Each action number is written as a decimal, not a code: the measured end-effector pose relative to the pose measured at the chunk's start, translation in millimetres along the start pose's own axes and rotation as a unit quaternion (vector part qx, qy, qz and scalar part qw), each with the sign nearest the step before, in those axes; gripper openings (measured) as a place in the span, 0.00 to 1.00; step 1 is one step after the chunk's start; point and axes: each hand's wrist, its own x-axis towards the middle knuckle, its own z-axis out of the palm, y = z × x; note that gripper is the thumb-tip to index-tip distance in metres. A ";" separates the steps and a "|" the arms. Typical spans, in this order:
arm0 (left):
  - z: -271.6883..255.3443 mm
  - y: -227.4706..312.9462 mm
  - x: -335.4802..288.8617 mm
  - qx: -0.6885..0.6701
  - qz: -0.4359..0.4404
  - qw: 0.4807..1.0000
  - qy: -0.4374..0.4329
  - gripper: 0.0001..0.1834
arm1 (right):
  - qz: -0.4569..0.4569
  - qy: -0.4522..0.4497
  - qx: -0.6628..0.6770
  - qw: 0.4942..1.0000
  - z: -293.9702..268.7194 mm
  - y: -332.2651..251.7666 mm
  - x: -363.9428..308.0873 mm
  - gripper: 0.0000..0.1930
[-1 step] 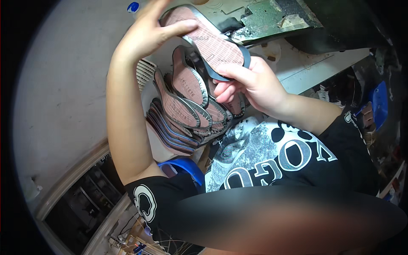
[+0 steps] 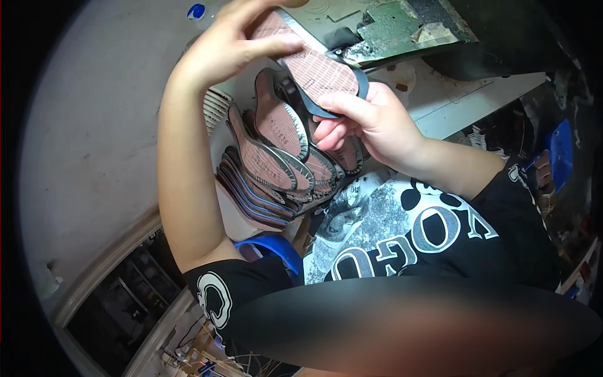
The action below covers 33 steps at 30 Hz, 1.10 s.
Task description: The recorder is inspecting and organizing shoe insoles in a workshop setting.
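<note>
A shoe sole (image 2: pixel 320 70) with a pinkish-brown ribbed face and a dark rim is held up, slanting, between my two hands. My right hand (image 2: pixel 384 122) grips its near, rounded end, thumb on the face and fingers curled beneath. At the far end, my left hand (image 2: pixel 229 50) lays its thumb across the face; its other fingers reach along the top, partly out of the picture. Below lie several similar soles (image 2: pixel 276 122), with dark rims notched all round. A stack of soles (image 2: pixel 254 191) leans to their left.
A green, worn machine plate (image 2: pixel 402 31) stands beyond the sole on a pale worktop (image 2: pixel 483 97). A blue-capped bottle (image 2: pixel 196 11) is at the far left. Something blue and curved (image 2: pixel 276 248) sits by my left sleeve, and a blue container (image 2: pixel 559 151) at the far right.
My left hand has shifted slightly right along the far end of the sole, its thumb further over the face. My right hand keeps its grip almost unmoved.
</note>
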 end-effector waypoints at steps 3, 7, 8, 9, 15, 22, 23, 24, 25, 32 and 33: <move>-12.2 43.4 -2.3 -0.061 -0.098 0.985 -0.130 0.21 | -0.014 -0.002 0.009 1.000 14.0 -1.6 -1.9 0.16; -3.6 25.4 6.4 0.079 -0.079 0.985 -0.129 0.21 | -0.014 0.042 0.024 0.999 7.9 -5.5 -1.0 0.20; -5.7 28.7 6.3 0.058 -0.130 0.977 -0.161 0.20 | -0.011 0.043 0.020 0.999 5.9 -6.0 -0.4 0.22; -7.0 31.3 4.8 0.038 -0.180 0.964 -0.193 0.19 | -0.011 0.042 0.021 0.999 4.7 -6.9 0.3 0.22; 5.5 43.6 -25.6 0.018 -0.234 0.963 -0.130 0.15 | 0.006 0.044 0.005 0.999 2.0 -18.3 7.5 0.24; 31.4 25.2 -46.1 -0.129 -0.324 0.932 -0.096 0.20 | 0.027 0.045 -0.011 0.999 -7.7 -21.9 26.2 0.19; 34.2 23.8 -47.1 -0.131 -0.326 0.931 -0.096 0.20 | 0.037 0.045 -0.018 0.998 -10.4 -22.6 29.7 0.19; 37.9 25.7 -46.0 -0.165 -0.375 0.908 -0.089 0.20 | 0.054 0.036 -0.032 0.997 -15.3 -22.3 33.3 0.19; 39.1 26.2 -45.1 -0.198 -0.421 0.881 -0.081 0.20 | 0.055 0.035 -0.031 0.997 -17.7 -21.5 35.0 0.19; 47.0 31.6 -43.4 -0.291 -0.494 0.815 -0.083 0.21 | 0.068 0.022 -0.087 0.994 -26.6 -19.2 26.1 0.16; 48.8 33.0 -42.6 -0.314 -0.502 0.803 -0.072 0.23 | 0.068 0.022 -0.087 0.994 -30.2 -19.7 22.0 0.16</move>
